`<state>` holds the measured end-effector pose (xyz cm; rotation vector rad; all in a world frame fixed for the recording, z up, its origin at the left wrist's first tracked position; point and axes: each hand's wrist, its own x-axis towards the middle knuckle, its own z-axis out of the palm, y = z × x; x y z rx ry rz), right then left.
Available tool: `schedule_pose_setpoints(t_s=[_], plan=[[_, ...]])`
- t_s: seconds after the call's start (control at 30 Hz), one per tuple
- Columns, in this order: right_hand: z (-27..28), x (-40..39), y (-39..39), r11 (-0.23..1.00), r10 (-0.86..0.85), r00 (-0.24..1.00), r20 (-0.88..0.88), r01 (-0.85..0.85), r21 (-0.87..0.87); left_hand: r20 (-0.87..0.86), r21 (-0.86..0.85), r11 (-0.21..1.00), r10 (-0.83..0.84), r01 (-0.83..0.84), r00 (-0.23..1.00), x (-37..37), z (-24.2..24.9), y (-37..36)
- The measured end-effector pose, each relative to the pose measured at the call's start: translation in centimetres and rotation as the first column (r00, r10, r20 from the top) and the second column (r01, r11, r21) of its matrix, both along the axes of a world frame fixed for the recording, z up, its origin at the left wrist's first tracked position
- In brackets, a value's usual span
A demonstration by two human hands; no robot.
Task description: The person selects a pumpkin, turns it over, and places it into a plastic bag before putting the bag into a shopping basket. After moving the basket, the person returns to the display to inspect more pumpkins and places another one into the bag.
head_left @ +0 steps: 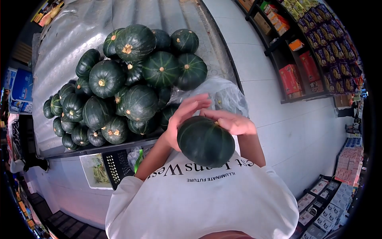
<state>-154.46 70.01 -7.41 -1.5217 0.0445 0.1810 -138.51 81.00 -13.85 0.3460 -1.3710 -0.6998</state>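
Observation:
A dark green kabocha squash [206,142] is in front of my chest, between my two hands. My left hand [184,117] cups its far left side, fingers stretched forward beyond the squash. On the upper right side, my right hand [232,121] rests its fingers by the pale stem, and part of its grip is hidden. A pile of similar squashes [140,102] in various sizes lies just beyond and to the left, on a metallic-looking covered display table [167,14]. Beside the pile, behind my hands, lies a crumpled clear plastic bag [229,93].
The table's dark right edge [227,47] borders a tiled floor [262,71]. Shelves with boxed and packaged goods [302,67] stand to the right. A black perforated crate [115,167] and a white box of greens [95,171] sit below the table's near edge.

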Motion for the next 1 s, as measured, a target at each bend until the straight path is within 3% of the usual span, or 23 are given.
schedule_pose_setpoints(t_s=[0.07,0.13,0.23,0.3,0.4,0.5,0.6,0.73,0.77,0.9,1.0], plan=[[0.4,-0.1,0.7,0.994,-0.109,0.991,-0.08,0.107,-0.02,0.057,-0.081,0.989,0.131,-0.126,0.99,0.4,0.1,-0.3],[0.8,-0.2,1.0,0.985,-0.155,0.969,-0.193,0.136,-0.108,0.145,-0.135,0.982,0.153,-0.134,0.978,1.4,1.3,0.1],[1.0,-0.1,1.1,0.977,-0.158,0.94,-0.302,0.104,-0.185,-0.002,-0.064,0.996,0.057,-0.057,0.998,1.2,1.7,0.4],[0.8,0.2,1.7,0.985,-0.171,0.956,-0.24,0.167,-0.038,-0.079,0.021,1.0,-0.014,0.015,0.997,1.6,1.6,0.7],[1.4,0.3,1.6,0.986,-0.164,0.975,-0.152,0.166,0.002,-0.15,0.207,0.977,-0.019,0.05,0.989,2.4,0.5,1.9],[0.8,0.4,1.4,0.969,-0.193,0.966,-0.173,0.215,0.12,-0.149,0.231,0.972,-0.012,0.046,0.989,2.5,-0.4,2.2],[-0.6,0.8,1.6,0.946,-0.296,0.947,-0.123,0.308,0.1,-0.172,0.228,0.973,0.004,0.036,0.985,1.8,-0.3,2.3],[-2.9,1.4,2.7,0.884,-0.375,0.927,0.019,0.351,0.309,-0.172,0.141,0.986,-0.065,0.089,0.983,1.6,0.7,1.9],[-3.0,1.6,3.2,0.86,-0.407,0.912,0.049,0.364,0.358,-0.114,0.01,0.996,-0.087,0.088,0.99,2.0,1.0,1.4],[-1.4,1.9,3.6,0.835,-0.353,0.916,0.193,0.215,0.506,0.177,-0.029,0.998,0.065,-0.061,0.982,2.8,2.3,1.6],[-1.1,1.7,3.9,0.772,-0.346,0.925,0.16,0.183,0.609,0.298,-0.039,0.986,0.167,-0.162,0.94,3.3,2.6,1.9]])
